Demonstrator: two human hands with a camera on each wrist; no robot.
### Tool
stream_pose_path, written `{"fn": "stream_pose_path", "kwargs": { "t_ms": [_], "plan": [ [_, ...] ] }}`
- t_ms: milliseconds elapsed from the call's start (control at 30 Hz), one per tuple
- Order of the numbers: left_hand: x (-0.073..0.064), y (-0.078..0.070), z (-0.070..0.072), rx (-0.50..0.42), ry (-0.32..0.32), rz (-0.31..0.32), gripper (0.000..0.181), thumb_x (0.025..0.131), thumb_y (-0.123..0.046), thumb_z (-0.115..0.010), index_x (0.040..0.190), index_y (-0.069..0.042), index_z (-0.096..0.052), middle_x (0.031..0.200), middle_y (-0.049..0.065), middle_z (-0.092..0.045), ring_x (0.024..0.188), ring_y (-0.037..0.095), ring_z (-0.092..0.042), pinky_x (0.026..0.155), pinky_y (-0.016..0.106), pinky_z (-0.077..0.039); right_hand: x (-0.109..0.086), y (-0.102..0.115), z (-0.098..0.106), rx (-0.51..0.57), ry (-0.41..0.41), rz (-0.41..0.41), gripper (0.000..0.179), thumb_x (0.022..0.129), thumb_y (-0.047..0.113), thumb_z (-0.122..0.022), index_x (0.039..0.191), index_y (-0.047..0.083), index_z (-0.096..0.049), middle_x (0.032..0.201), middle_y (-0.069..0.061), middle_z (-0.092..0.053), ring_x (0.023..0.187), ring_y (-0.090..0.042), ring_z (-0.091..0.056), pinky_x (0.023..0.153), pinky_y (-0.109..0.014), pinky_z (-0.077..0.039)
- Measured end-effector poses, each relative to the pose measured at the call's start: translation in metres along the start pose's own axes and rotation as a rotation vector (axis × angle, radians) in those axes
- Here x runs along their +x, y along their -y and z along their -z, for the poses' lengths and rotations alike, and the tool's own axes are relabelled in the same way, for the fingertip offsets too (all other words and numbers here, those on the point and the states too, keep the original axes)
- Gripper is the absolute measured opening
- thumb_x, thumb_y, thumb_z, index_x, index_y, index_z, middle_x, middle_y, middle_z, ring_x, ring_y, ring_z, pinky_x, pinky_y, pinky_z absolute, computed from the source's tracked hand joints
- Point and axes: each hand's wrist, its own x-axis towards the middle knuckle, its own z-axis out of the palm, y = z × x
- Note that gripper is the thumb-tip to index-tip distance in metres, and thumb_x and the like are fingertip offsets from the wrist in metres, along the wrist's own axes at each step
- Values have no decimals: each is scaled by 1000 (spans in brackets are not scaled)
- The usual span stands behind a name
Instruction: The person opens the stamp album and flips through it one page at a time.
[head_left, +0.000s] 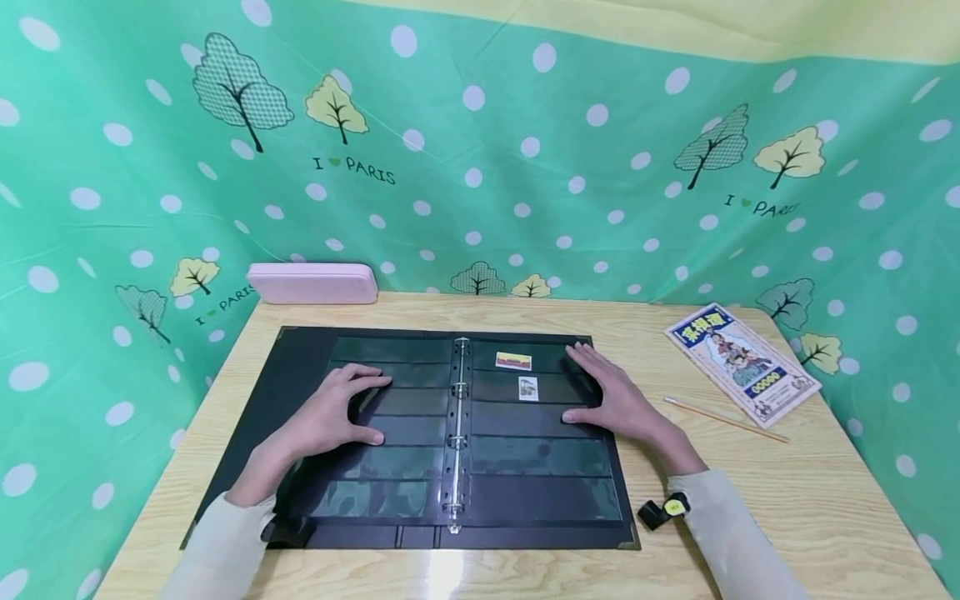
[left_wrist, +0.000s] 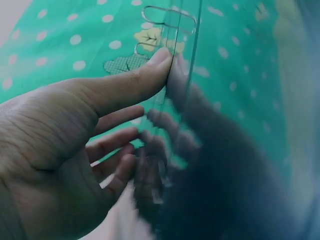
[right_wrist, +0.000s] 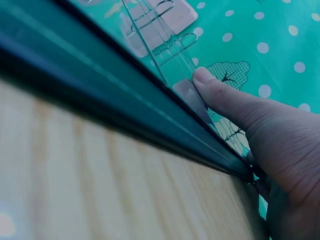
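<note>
An open black ring-binder stamp album point(head_left: 537, 500) lies flat, with clear strip pockets on both pages and metal rings point(head_left: 460, 389) down the middle. Two stamps show on the right page: a red and yellow one point(head_left: 513, 361) at the top, and a small whitish one point(head_left: 528, 388) below it. My left hand point(head_left: 330, 412) rests on the left page, fingers and thumb spread apart. On the outer edge of the right page lies my right hand point(head_left: 615, 396), its thumb point(right_wrist: 220, 95) on the glossy page surface. Neither hand grips anything.
A pink case point(head_left: 312, 283) stands at the back left of the wooden table point(head_left: 555, 575). To the right lie a pencil point(head_left: 726, 418) and a printed booklet point(head_left: 742, 364). A green dotted cloth point(head_left: 525, 192) hangs behind the table and at its sides.
</note>
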Motion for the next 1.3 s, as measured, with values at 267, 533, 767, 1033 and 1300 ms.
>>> {"fn": "stream_pose_path", "kwargs": {
  "t_ms": [267, 533, 767, 1033, 1300],
  "plan": [
    [1, 28, -8, -128, -33, -111, 83, 78, -37, -104, 149, -10, -71, 159, 14, -55, 146, 42, -40, 112, 67, -39, 0, 1, -1, 5, -3, 3, 114, 88, 52, -94, 178, 21, -30, 183, -16, -23, 168, -46, -18, 127, -78, -23],
    [-2, 28, -5, -134, -30, -116, 83, 79, -39, -103, 150, -11, -70, 160, 14, -54, 146, 44, -39, 111, 70, -37, 3, 5, -2, -8, -2, 29, 109, 90, 46, -93, 177, 20, -33, 182, -18, -25, 166, -49, -22, 126, -78, -25],
    [-5, 30, -2, -140, -39, -96, 82, 78, -37, -103, 149, -11, -71, 160, 14, -54, 146, 43, -39, 111, 70, -37, 2, 10, -4, 27, -9, 16, 104, 92, 49, -92, 176, 24, -35, 180, -21, -30, 163, -54, -26, 123, -79, -29],
    [1, 28, -6, -138, -19, -110, 83, 79, -37, -103, 150, -11, -70, 160, 13, -55, 146, 42, -40, 112, 67, -38, -3, 3, -7, 46, -76, 14, 103, 88, 42, -96, 174, 30, -41, 177, -22, -32, 160, -55, -27, 118, -81, -34],
    [3, 27, -7, -135, -19, -106, 83, 79, -38, -103, 150, -11, -70, 160, 13, -55, 146, 42, -39, 112, 69, -38, -2, 3, -5, 204, -139, 112, 108, 87, 27, -99, 175, 35, -38, 171, -13, -46, 153, -43, -44, 119, -69, -39]
  ]
}}
